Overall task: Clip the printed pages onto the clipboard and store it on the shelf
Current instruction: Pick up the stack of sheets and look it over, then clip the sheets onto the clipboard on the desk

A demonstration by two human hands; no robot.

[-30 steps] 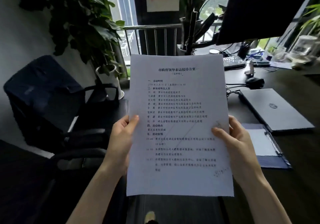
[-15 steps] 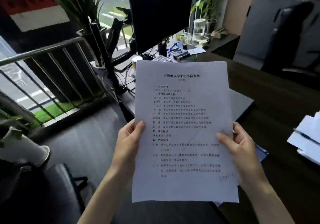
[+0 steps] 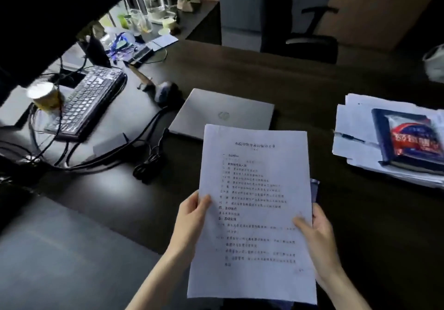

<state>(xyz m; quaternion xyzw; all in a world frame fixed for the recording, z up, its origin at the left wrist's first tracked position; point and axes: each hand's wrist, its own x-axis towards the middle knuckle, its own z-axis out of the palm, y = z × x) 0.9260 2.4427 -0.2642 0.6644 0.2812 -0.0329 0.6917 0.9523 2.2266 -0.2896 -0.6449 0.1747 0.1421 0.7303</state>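
Observation:
I hold the printed pages, white sheets with black text, upright over the front of the dark desk. My left hand grips their left edge with the thumb on top. My right hand grips the right edge the same way. A sliver of the blue clipboard shows on the desk just behind the pages' right edge; the rest of it is hidden by the sheets. No shelf is in view.
A closed silver laptop lies behind the pages. Keyboard, cables, mouse and a cup fill the left. A paper stack with a dark book sits at right. An office chair stands beyond the desk.
My view has swung right, from the window and plants to the desk. The pages have come lower over the desk, still held in both hands.

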